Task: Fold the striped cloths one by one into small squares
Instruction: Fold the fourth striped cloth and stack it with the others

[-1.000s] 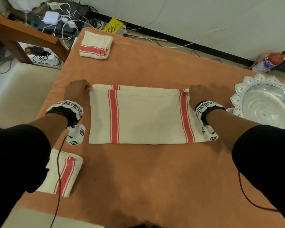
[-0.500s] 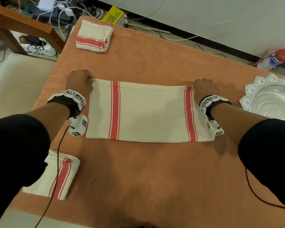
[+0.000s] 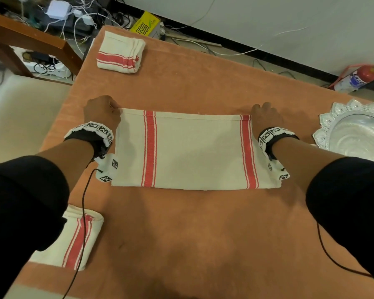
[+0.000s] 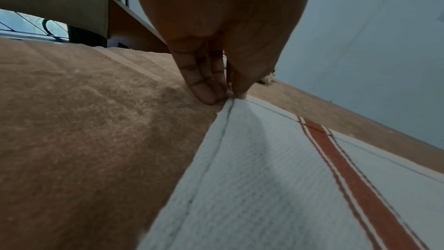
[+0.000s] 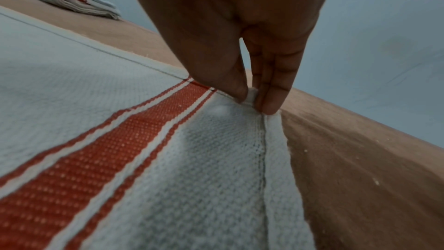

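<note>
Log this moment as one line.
cloth flat on table | left hand pinches far-left corner | right hand pinches far-right corner

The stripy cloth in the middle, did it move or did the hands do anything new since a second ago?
Hardly anything changed. The left hand and right hand still pinch the far corners of the striped cloth, which stays flat and in place on the orange table. The two folded cloths, one far and one near, have not moved.

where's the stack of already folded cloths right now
In the head view the folded stack lies at the table's far left corner, beyond the left hand and apart from the spread cloth. The right wrist view shows it too, upper left.
</note>
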Demonstrator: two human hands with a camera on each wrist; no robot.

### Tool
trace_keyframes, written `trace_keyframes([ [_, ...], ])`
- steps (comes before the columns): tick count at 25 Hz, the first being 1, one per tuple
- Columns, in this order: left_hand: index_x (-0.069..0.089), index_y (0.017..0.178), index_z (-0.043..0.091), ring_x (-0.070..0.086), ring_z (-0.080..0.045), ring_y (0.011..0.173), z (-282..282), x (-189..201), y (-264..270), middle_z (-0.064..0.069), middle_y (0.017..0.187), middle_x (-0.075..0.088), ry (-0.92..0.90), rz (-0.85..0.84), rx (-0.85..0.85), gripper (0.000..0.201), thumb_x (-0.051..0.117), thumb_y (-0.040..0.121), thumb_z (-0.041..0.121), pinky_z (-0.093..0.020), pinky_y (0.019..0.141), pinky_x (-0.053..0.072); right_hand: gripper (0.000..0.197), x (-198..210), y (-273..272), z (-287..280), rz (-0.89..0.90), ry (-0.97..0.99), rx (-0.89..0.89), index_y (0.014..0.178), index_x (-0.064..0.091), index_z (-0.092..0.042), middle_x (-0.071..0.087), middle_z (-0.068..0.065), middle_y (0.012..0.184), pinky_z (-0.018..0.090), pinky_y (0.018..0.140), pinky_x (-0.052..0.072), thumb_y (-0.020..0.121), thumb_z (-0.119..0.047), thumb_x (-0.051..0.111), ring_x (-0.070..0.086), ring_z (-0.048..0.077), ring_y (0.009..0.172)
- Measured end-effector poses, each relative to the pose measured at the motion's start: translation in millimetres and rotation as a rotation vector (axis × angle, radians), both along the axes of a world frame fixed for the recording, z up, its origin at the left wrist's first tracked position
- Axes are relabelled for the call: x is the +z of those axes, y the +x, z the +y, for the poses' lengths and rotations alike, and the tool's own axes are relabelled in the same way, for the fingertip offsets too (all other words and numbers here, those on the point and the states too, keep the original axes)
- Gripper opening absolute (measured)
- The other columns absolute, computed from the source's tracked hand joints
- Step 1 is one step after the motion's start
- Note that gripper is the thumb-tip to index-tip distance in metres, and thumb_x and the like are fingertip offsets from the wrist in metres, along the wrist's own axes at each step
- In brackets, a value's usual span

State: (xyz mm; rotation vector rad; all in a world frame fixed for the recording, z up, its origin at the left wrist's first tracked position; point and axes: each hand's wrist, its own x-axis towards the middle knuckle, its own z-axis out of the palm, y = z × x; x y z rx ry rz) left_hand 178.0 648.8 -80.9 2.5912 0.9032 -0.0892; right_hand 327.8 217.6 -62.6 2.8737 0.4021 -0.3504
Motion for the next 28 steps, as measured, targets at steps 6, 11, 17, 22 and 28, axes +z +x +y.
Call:
trace_keyframes([
  [6, 0.060, 0.120, 0.022, 0.061, -0.035, 0.103, -55.8, 19.4, -0.6, -0.010, 0.121, 0.061, 0.173, -0.194, -0.235, 0.032, 0.063, 0.092, 0.038, -0.046, 0.078, 0.053, 0.051, 11.8, -23.7, 44.5, -0.037, 0.089, 0.124, 0.127, 0.045, -0.004, 0.043, 0.025, 0.126, 0.043, 0.058, 0.049, 0.078, 0.004, 0.059, 0.055, 0.039, 0.081],
  [11, 0.065, 0.119, 0.012, 0.059, -0.036, 0.106, -134.5, 11.5, -17.9, -0.011, 0.126, 0.061, 0.130, -0.200, -0.522, 0.035, 0.062, 0.091, 0.033, -0.044, 0.081, 0.051, 0.037, -2.4, -94.0, 90.6, 0.030, 0.216, 0.234, 0.126, 0.057, -0.010, 0.056, 0.016, 0.127, 0.044, 0.080, 0.051, 0.093, -0.027, 0.055, 0.054, 0.036, 0.110],
  [17, 0.057, 0.139, 0.026, 0.047, -0.040, 0.135, -167.9, -26.0, -50.2, -0.009, 0.152, 0.050, 0.201, -0.057, -0.662, 0.054, 0.059, 0.088, 0.044, -0.054, 0.101, 0.044, 0.051, -32.5, -139.2, 81.2, 0.046, 0.279, 0.351, 0.140, 0.052, -0.017, 0.046, 0.013, 0.151, 0.048, 0.096, 0.046, 0.094, -0.038, 0.057, 0.046, 0.035, 0.131],
  [22, 0.043, 0.151, 0.038, 0.037, -0.037, 0.145, -143.9, -30.0, -55.1, -0.004, 0.162, 0.037, 0.238, 0.005, -0.587, 0.072, 0.051, 0.086, 0.069, -0.060, 0.109, 0.036, 0.055, -36.5, -114.4, 42.1, 0.050, 0.298, 0.230, 0.148, 0.044, -0.022, 0.038, 0.011, 0.158, 0.050, 0.104, 0.045, 0.097, -0.043, 0.050, 0.040, 0.035, 0.139],
  [28, 0.044, 0.149, 0.038, 0.040, -0.037, 0.143, -92.5, -23.1, -67.8, -0.007, 0.158, 0.043, 0.199, -0.008, -0.444, 0.072, 0.055, 0.086, 0.070, -0.060, 0.108, 0.041, 0.056, -36.1, -99.5, -11.6, 0.009, 0.304, 0.054, 0.148, 0.042, -0.020, 0.039, 0.012, 0.156, 0.051, 0.100, 0.047, 0.097, -0.041, 0.051, 0.040, 0.035, 0.138],
])
